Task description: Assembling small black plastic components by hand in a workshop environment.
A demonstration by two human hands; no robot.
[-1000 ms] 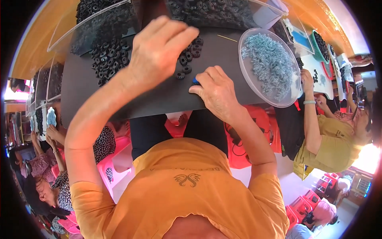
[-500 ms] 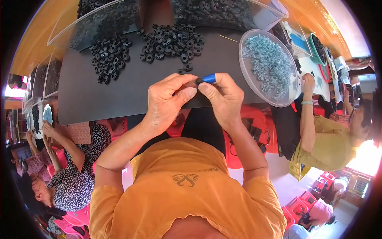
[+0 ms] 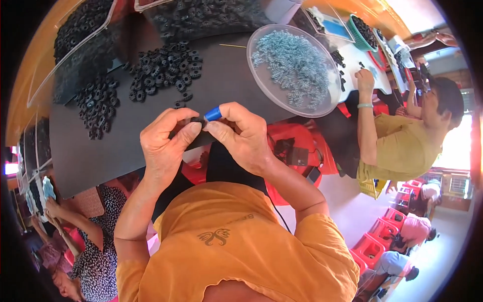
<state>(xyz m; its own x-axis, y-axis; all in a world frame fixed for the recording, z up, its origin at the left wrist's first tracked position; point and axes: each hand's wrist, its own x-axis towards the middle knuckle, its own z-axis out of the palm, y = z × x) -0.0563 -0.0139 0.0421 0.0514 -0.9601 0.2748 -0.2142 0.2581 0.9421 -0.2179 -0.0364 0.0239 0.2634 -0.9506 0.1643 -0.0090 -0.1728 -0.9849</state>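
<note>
My left hand and my right hand meet above the near edge of the dark table. Between their thumbs and forefingers is a small black plastic part, pinched from both sides and mostly hidden by the fingertips. A blue finger cover sits on my right forefinger. Beyond my left hand lies a heap of small black oval plastic parts with openings in them, and a second heap is farther left. A round clear tub of small pale-blue coil springs stands to the right.
Clear bins of black parts line the far side of the table. A thin yellow stick lies by the tub. A co-worker in an olive top sits on the right, another in a patterned top on the left. Red stools are behind.
The whole view has turned, shifting the table, heaps and tub leftward in the picture. Both hands stay together on the black part, now lower and farther left in the picture.
</note>
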